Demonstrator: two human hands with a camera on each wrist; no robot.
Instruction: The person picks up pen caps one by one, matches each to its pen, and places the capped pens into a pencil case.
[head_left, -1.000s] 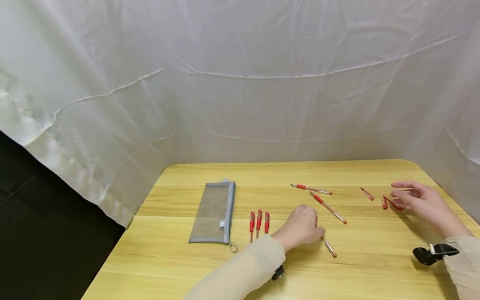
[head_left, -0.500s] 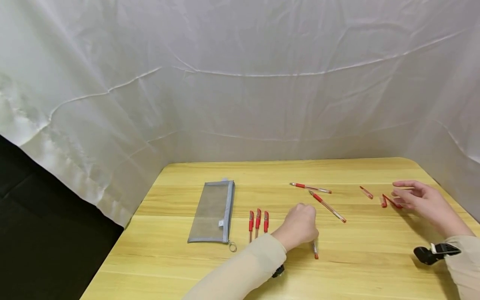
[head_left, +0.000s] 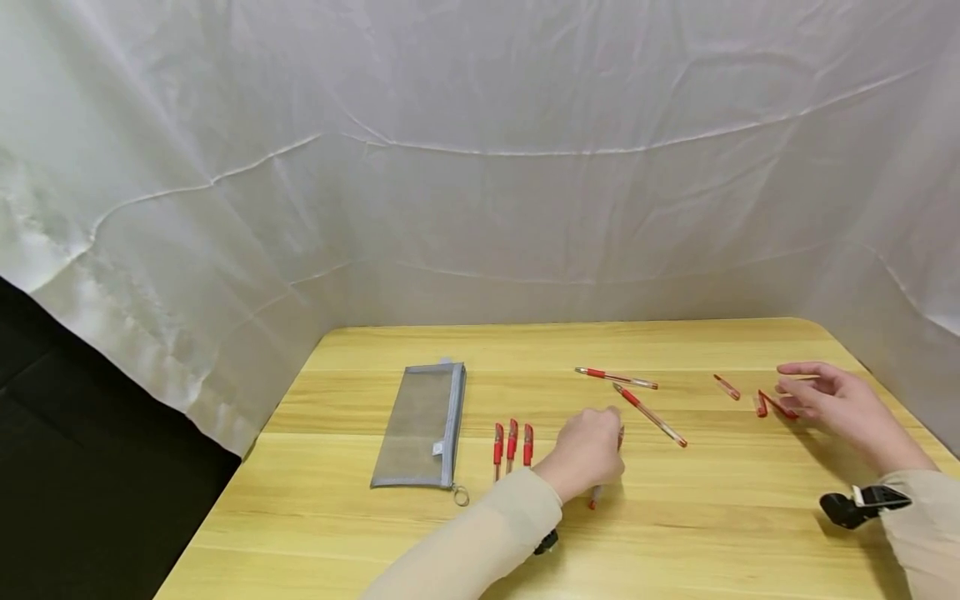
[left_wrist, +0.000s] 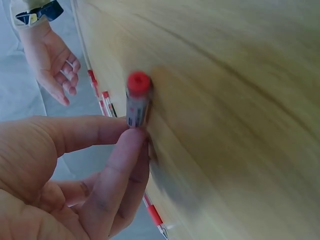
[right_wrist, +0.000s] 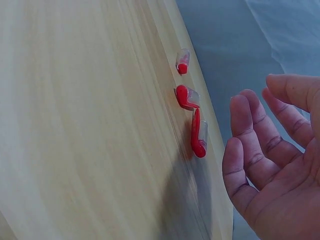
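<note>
Between thumb and fingertips, my left hand pinches a red gel pen; its clear barrel and red end show in the left wrist view, close over the table. To its left lie three capped red pens side by side, their lower parts behind my forearm. Two uncapped red pens rest beyond it to the right. My right hand hovers at the far right with relaxed, parted fingers and holds nothing. Three loose red pen caps lie beside it, one close by its fingertips.
A grey mesh zip pouch with a ring on its zipper lies flat on the left of the wooden table. White cloth hangs behind and along the sides. A black camera is strapped to my right wrist.
My left hand has drawn the pen leftward, closer to the three capped pens, and the pen has turned more upright in the head view. My right hand has stayed almost still.
</note>
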